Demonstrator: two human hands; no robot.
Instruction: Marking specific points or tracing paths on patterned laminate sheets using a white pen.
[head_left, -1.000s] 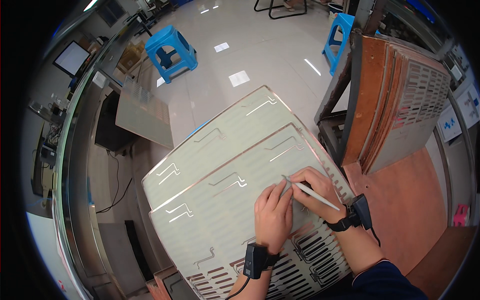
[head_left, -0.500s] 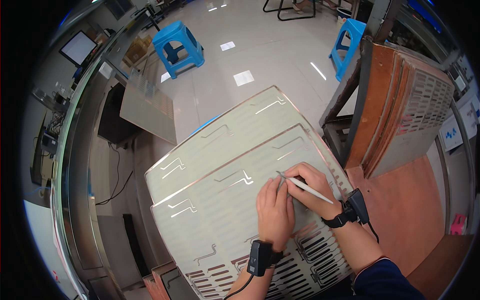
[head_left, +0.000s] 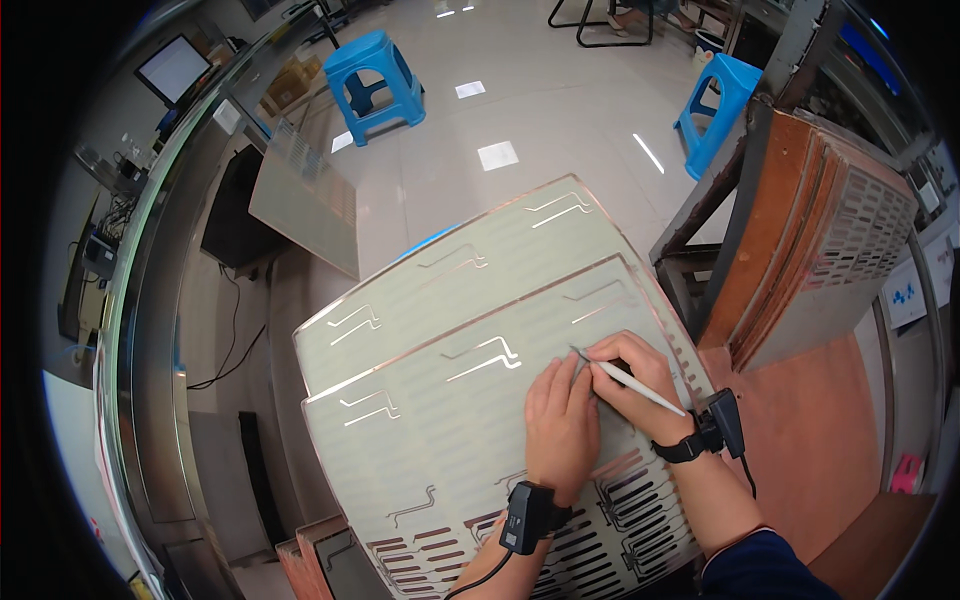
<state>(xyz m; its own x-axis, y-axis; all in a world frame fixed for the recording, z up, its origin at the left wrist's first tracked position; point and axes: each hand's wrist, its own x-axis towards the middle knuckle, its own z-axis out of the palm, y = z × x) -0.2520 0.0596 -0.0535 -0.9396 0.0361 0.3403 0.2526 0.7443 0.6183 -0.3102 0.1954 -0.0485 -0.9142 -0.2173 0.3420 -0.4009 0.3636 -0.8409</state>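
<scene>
A pale green-grey printed circuit panel point(head_left: 480, 420) with copper-coloured edges and shiny metal traces lies in front of me, on top of a similar panel point(head_left: 450, 250) that shows beyond its far edge. In my right hand point(head_left: 640, 385) is a slim white-handled knife point(head_left: 648, 392), pinched between the fingers. Its grey blade-like tip is low over the upper panel, close to my left fingertips. My left hand point(head_left: 560, 425) rests on the panel with its fingers stretched forward, the index fingertip beside the knife tip. What lies right under the fingertips is hidden. Both wrists wear black strapped devices.
A rack of upright copper-edged panels point(head_left: 820, 240) stands at the right, above a reddish board point(head_left: 800, 430). On the left are a long metal-edged bench point(head_left: 150, 340) and a leaning panel point(head_left: 305, 215). Blue stools point(head_left: 375, 85) stand on the floor beyond, and a person's legs show far off.
The whole view has shifted slightly, so the scene sits a little further right. Both hands keep nearly the same pose on the panel, and the knife stays in my right hand.
</scene>
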